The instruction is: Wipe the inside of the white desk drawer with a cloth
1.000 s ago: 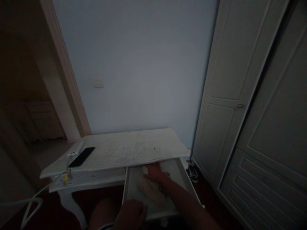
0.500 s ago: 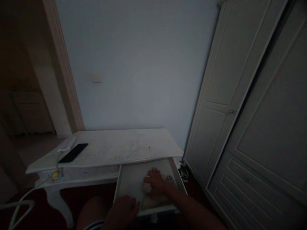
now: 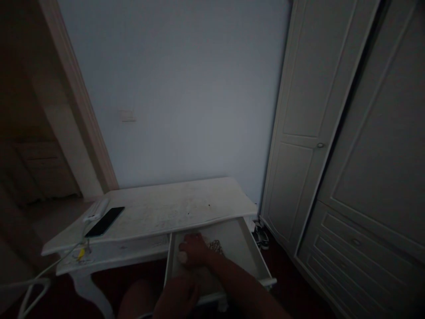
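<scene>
A white drawer is pulled out of the white table. Deep in its left side is my right hand, its fingers curled down. A small pale thing shows at its thumb side, too dim to name. Just beyond the wrist, a spotted, light-and-dark bundle sticks out, partly covered by the hand and forearm. My left hand is closed over the drawer's front left corner, its fingers mostly dark and hidden.
A black phone and a white power strip with a cable lie on the white table, at its left end. Dark shoes stand on the floor between table and white wardrobe. My knee is below the table.
My right hand has moved left inside the drawer, and the spotted bundle has shifted left with it. My left hand stays at the front corner. The view has tilted slightly.
</scene>
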Motion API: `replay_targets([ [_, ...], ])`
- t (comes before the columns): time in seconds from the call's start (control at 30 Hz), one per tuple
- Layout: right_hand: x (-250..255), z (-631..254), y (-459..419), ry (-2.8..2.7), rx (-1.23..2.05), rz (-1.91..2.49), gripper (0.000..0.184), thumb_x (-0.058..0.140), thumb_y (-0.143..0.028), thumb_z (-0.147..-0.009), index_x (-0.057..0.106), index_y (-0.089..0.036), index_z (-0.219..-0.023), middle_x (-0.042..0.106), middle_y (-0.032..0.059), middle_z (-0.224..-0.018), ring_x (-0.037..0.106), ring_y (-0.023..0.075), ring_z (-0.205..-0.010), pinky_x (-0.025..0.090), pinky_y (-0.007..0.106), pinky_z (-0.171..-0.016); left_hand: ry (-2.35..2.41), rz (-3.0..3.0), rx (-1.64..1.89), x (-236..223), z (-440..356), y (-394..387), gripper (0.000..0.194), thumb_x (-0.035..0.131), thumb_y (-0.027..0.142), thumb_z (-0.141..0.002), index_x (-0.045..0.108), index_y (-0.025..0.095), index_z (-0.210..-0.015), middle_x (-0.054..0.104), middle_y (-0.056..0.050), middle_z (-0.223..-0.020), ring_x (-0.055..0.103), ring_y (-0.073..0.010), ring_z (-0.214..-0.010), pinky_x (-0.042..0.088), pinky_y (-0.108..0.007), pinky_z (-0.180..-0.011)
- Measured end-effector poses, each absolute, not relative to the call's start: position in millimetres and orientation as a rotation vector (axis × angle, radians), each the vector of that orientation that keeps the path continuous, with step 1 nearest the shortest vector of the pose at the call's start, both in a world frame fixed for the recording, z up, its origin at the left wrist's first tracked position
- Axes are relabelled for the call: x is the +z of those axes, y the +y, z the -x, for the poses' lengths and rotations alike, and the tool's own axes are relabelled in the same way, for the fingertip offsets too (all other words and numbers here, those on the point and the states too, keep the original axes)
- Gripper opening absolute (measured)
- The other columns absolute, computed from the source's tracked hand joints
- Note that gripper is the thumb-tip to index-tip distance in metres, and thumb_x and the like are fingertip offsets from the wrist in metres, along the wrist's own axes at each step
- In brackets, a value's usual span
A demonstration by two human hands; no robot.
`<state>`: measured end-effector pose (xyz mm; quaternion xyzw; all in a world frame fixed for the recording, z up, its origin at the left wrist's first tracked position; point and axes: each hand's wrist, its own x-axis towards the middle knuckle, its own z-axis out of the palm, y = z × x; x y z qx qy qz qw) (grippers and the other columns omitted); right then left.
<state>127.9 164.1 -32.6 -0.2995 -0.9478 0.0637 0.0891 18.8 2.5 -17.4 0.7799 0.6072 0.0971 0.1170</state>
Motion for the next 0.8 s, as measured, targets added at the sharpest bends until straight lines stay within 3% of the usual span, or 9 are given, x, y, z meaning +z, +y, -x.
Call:
replay_targets([
  [0.13, -24, -146, 185, -2.701, 0.253, 1.059, 0.063, 0.083, -0.049, -0.078, 0.068, -0.031, -0.136, 0.065, 0.0112, -0.144, 0.056, 0.0390, -0.134, 0.035, 0.060, -0.116, 1.829, -2.250, 0.183, -9, -22, -1, 0.051, 0.034, 0.048, -0.108, 0.078, 0.025, -0.094, 0.080, -0.008, -0.097, 0.073, -0.0246, -0.094, 0.050, -0.033, -0.088],
  [0.27, -21, -184, 203, -2.598, 0.230, 1.202, 0.067, 0.078, -0.046, -0.083, 0.063, -0.032, -0.147, 0.055, 0.0114, -0.159, 0.048, 0.0401, -0.143, 0.030, 0.059, -0.119, 1.840, -2.254, 0.115, 1, -26, -3, 0.053, 0.032, 0.046, -0.109, 0.079, 0.025, -0.096, 0.081, -0.010, -0.098, 0.073, -0.0252, -0.097, 0.049, -0.034, -0.089],
  [0.5, -13, -237, 204, -2.567, 0.209, 1.389, 0.061, 0.075, -0.047, -0.086, 0.064, -0.029, -0.143, 0.062, 0.0165, -0.147, 0.054, 0.0408, -0.137, 0.038, 0.060, -0.112, 1.870, -2.230, 0.062, 10, -30, -4, 0.051, 0.032, 0.044, -0.110, 0.079, 0.025, -0.103, 0.080, -0.010, -0.105, 0.073, -0.0267, -0.106, 0.048, -0.037, -0.094],
  [0.67, -17, -228, 171, -2.760, 0.248, 1.180, 0.060, 0.084, -0.052, -0.077, 0.069, -0.033, -0.132, 0.061, 0.0129, -0.146, 0.054, 0.0387, -0.137, 0.035, 0.061, -0.115, 1.865, -2.269, 0.136, -6, -27, -1, 0.045, 0.037, 0.044, -0.109, 0.078, 0.025, -0.101, 0.079, -0.009, -0.103, 0.072, -0.0279, -0.103, 0.047, -0.038, -0.093],
  [0.8, -30, -189, 143, -2.988, 0.187, 0.833, 0.054, 0.080, -0.052, -0.083, 0.068, -0.036, -0.133, 0.060, 0.0131, -0.144, 0.056, 0.0401, -0.133, 0.035, 0.070, -0.111, 1.816, -2.280, 0.179, -7, -25, 0, 0.044, 0.037, 0.041, -0.109, 0.078, 0.025, -0.104, 0.080, -0.007, -0.105, 0.073, -0.0258, -0.103, 0.049, -0.036, -0.094],
])
